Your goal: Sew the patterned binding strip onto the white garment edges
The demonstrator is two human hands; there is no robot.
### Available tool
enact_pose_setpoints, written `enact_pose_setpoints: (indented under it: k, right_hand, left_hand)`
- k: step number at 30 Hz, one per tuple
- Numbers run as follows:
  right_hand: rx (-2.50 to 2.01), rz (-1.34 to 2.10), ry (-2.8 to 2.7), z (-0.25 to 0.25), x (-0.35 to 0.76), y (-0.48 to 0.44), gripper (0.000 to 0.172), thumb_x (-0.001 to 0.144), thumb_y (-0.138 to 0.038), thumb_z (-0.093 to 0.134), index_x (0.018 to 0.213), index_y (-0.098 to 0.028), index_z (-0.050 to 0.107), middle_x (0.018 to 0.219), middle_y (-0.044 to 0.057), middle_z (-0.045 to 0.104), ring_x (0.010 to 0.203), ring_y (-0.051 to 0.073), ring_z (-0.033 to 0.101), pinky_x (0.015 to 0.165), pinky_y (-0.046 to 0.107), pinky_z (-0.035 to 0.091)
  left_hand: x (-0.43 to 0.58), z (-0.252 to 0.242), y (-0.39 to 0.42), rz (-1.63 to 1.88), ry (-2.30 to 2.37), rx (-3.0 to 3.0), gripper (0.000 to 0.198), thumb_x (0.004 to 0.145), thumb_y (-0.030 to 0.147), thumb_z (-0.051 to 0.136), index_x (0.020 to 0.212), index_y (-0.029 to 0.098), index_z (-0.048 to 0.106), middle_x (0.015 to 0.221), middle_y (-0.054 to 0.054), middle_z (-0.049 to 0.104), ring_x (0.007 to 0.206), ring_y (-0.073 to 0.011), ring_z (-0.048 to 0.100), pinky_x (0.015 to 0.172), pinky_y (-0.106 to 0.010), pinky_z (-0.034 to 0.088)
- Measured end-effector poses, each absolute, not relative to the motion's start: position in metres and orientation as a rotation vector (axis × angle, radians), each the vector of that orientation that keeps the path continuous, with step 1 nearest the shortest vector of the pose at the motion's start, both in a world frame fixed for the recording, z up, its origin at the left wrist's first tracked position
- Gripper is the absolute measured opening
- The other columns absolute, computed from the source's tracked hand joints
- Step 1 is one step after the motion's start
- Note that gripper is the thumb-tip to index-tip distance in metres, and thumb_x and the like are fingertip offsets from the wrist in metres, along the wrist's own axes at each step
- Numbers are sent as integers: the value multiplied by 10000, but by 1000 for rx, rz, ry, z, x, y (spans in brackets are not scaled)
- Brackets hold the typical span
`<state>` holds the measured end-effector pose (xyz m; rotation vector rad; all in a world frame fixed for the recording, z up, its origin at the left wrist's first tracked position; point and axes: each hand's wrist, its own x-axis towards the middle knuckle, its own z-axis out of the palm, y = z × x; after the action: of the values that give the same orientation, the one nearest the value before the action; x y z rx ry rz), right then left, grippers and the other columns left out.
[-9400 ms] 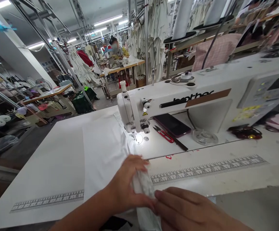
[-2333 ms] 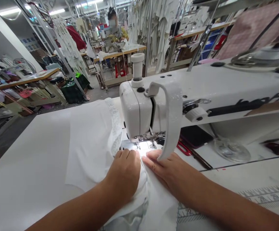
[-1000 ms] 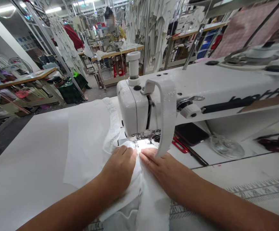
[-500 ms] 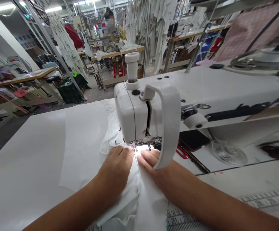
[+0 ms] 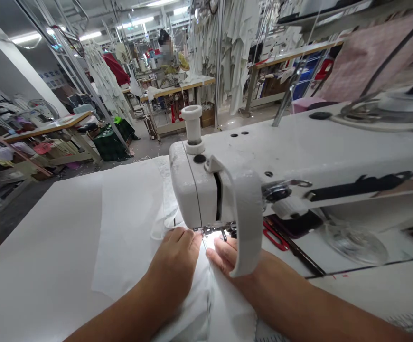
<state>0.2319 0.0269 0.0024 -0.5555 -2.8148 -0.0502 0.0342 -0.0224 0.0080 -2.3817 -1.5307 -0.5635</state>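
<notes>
A white sewing machine (image 5: 195, 190) stands over white fabric (image 5: 228, 304), its needle area lit. My left hand (image 5: 176, 261) lies on the fabric just left of the presser foot, fingers bent together and pressing or gripping the cloth. To the right of the foot, my right hand (image 5: 233, 259) has its fingers closed on the same fabric, partly hidden behind the machine's curved white guard (image 5: 247, 223). A seam line runs down the cloth between both hands. Another flat white piece (image 5: 128, 228) lies on the table to the left.
Right of the needle lie red-handled scissors or a similar tool (image 5: 276, 237), a dark phone-like object (image 5: 299, 223) and a clear round dish (image 5: 356, 242). Farther back, a person (image 5: 167, 52) sits at another machine beside hanging white garments (image 5: 240, 52).
The camera view has tilted, so the machine and both hands appear lower. The fingertips of my right hand look more curled than before. Both hands remain on the fabric beside the foot.
</notes>
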Motion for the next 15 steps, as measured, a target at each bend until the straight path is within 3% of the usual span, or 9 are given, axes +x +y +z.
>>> enact_pose_setpoints:
  k: [5,10,15]
  right_hand:
    - [-527,-114,-2785,3,234,33,513,758,-28,507,1240,-198,557,1006,88,703,873,252,645,797,391,510]
    - [-472,-148,-2800,16,232,40,380,695,-20,511,995,-183,676,926,89,711,764,238,634,726,377,501]
    - [-557,129,-2771,13,230,42,281,821,-73,496,945,-236,689,803,43,681,802,233,611,772,383,488]
  left_hand:
    - [36,10,-19,-423,-1657,-2343,284,806,-29,430,943,151,602,784,-66,577,754,-218,542,730,-372,486]
    - [34,1,-15,-484,-1693,-2373,245,805,-20,439,762,189,560,761,-58,558,738,-215,524,708,-361,469]
    - [30,-4,-13,-475,-1667,-2362,217,775,-14,472,740,187,545,744,-54,543,723,-217,512,688,-360,462]
